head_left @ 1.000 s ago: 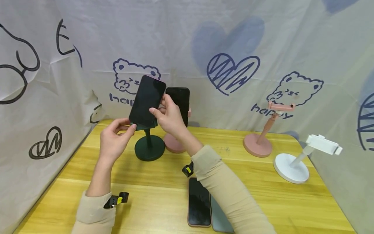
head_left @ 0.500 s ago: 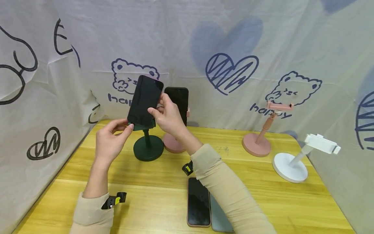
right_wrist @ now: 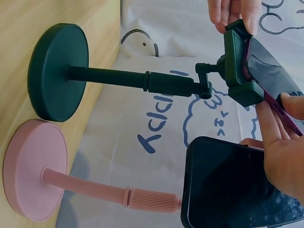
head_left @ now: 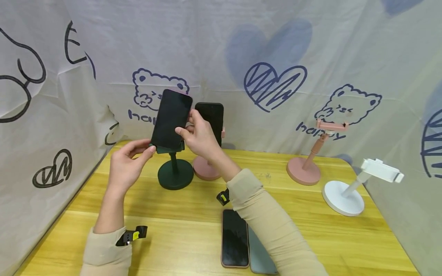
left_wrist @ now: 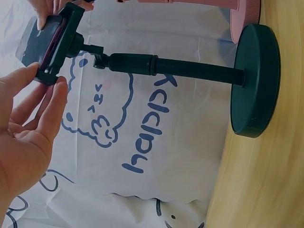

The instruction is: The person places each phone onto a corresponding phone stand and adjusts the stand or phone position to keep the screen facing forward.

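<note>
My right hand pinches a black-screened smartphone, thumb on the screen and fingers behind its right edge. The phone leans with its lower end in the clamp of a dark green phone stand. With thumb and fingertips, my left hand holds the left end of that clamp. Seen from the left wrist, the phone's dark red side lies along the clamp. Just right of it, a second smartphone stands upright on a pink phone stand, partly hidden by my right hand.
Another pink phone stand and a white phone stand stand on the right of the wooden table. Near the front, a smartphone lies screen up beside a grey-green one, partly under my right sleeve. Printed cloth hangs behind.
My left hand has shifted slightly left, its thumb moving from the phone's lower corner to the clamp's end. The phone has moved a little left and stands slightly more upright.
</note>
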{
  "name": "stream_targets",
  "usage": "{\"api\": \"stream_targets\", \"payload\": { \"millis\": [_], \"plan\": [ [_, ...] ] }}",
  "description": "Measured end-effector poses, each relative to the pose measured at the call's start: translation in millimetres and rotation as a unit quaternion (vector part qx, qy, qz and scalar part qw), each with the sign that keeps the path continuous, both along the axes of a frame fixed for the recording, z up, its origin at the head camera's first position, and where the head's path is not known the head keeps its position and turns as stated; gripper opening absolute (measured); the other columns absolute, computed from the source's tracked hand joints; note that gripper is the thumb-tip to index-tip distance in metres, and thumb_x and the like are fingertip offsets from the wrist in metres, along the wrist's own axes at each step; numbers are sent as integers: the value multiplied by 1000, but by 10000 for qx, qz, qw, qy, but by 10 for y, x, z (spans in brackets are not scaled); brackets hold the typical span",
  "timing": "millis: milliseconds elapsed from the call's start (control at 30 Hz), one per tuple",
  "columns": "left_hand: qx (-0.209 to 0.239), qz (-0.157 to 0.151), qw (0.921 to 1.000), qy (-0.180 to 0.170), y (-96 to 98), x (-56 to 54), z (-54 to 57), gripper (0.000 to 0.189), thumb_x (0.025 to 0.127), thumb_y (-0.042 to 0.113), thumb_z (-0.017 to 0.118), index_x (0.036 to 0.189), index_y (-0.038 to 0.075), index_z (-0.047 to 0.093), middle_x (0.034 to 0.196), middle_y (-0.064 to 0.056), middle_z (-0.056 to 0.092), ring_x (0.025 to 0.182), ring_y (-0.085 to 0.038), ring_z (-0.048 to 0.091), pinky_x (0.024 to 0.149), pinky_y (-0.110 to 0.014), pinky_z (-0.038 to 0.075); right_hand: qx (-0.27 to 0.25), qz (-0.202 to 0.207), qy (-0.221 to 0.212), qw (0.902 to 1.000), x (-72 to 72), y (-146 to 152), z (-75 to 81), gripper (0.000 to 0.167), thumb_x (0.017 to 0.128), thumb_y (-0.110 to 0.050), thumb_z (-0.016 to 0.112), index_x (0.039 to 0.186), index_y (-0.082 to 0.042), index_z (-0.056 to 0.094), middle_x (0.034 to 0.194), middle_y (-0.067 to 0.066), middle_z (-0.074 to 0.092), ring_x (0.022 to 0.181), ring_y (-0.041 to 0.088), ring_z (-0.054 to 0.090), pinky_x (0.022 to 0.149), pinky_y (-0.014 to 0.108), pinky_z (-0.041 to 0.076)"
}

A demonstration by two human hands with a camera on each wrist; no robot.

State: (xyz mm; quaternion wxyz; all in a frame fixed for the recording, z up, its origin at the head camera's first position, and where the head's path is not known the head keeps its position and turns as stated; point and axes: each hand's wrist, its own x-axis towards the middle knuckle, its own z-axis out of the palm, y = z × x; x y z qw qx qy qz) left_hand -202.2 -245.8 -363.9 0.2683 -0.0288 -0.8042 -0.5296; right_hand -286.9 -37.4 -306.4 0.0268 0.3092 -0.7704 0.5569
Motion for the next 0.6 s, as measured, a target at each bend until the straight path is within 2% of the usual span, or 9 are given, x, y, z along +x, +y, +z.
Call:
{"api": "stream_targets", "payload": {
  "millis": [233, 433, 600],
  "plan": [
    [213, -132, 9996, 129, -33, 3, -11, 33, 98, 16, 75, 126, -1, 72, 110, 6, 70, 92, 1, 69, 85, -11, 55, 661, 88, -70, 9978, -15, -19, 84, 53, 103, -10, 66, 150, -4, 41, 145, 17, 60, 113, 22, 71, 90, 28, 60],
    [156, -130, 9996, 192, -11, -15, -24, 32, 98, 13, 75, 126, -3, 72, 111, 3, 72, 90, 1, 69, 85, -11, 55, 1317, -31, -150, 9912, -12, -34, 200, 64, 103, -12, 66, 158, -2, 35, 148, 17, 58, 120, 25, 68, 98, 34, 59],
    [116, -4, 9996, 264, 2, -22, -28, 29, 97, 10, 74, 122, -4, 72, 109, 3, 71, 89, 2, 69, 83, -11, 56, 1335, -75, -202, 9908, -5, -63, 232, 63, 102, -12, 69, 157, -5, 39, 145, 14, 61, 122, 23, 67, 98, 32, 58]
  ]
}}
